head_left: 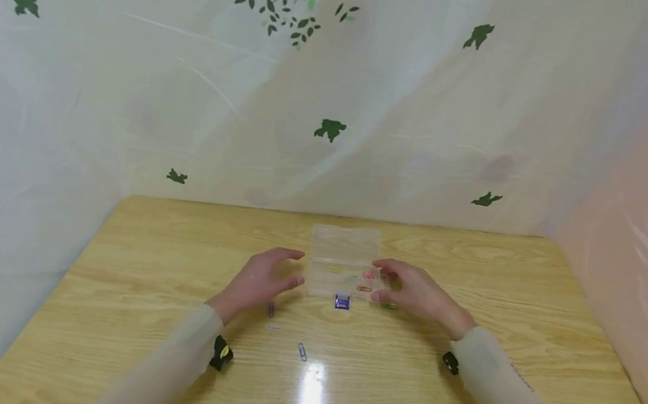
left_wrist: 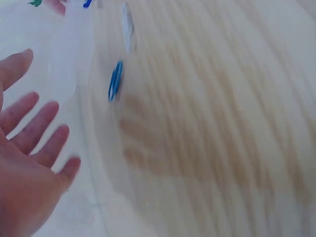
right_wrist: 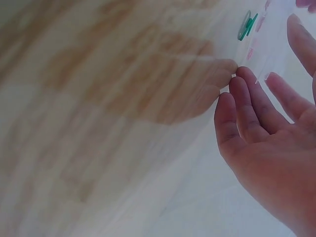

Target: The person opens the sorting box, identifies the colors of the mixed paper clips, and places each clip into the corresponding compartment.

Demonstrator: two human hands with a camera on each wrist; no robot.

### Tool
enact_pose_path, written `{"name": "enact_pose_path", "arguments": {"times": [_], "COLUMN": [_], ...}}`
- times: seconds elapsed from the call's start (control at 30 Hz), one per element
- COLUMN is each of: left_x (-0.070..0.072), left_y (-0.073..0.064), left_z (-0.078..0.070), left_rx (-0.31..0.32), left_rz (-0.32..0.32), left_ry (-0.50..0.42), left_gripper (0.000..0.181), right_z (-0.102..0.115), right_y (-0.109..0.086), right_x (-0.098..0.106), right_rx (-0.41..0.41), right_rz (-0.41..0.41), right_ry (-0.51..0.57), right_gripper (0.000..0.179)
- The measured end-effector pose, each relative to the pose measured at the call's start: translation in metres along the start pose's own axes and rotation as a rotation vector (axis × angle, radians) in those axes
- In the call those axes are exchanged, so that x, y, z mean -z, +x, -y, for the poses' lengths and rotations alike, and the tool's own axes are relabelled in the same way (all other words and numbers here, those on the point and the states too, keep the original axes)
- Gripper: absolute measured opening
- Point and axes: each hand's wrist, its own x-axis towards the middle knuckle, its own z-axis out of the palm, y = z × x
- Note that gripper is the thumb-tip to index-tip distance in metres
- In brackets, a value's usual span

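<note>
Yellow wood-grain table (head_left: 160, 260): wide room left and right, less towards far edge. Left hand (head_left: 266, 279), right hand (head_left: 421, 291) flank rectangular clear plastic box (head_left: 319, 287), lid (head_left: 346, 243) folded back; both grips loose, grasping nothing, right-hand contact cannot be told. Step seems two-sided approach; next move likely calls for light hold. Slim blue looped paperclip (head_left: 302, 352) lies nearer person.

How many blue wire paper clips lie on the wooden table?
2: one blue clip by the bare left hand, another blue clip farther right and nearer; others may be hidden.
</note>
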Motion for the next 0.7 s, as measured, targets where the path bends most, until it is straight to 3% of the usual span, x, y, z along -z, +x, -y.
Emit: {"name": "enact_pose_path", "arguments": {"times": [0.27,0.47,0.7], "left_x": [0.023,0.036,0.035], "left_y": [-0.014,-0.022,-0.027], "left_z": [0.014,0.021,0.030], "left_rx": [-0.118,-0.168,-0.140], "left_rz": [0.039,0.164,0.323], "left_ry": [-0.102,-0.054,-0.007], "left_gripper": [0.045,0.047,0.036], "right_z": [-0.003,-0.001,-0.002], "right_y": [-0.002,-0.001,0.001], "right_x": [0.002,0.003,0.002], "right_rx": [0.009,0.008,0.006], "right_rz": [0.009,0.015,0.025], "right_ry": [0.036,0.034,0.035], "right_gripper": [0.069,0.069,0.066]}}
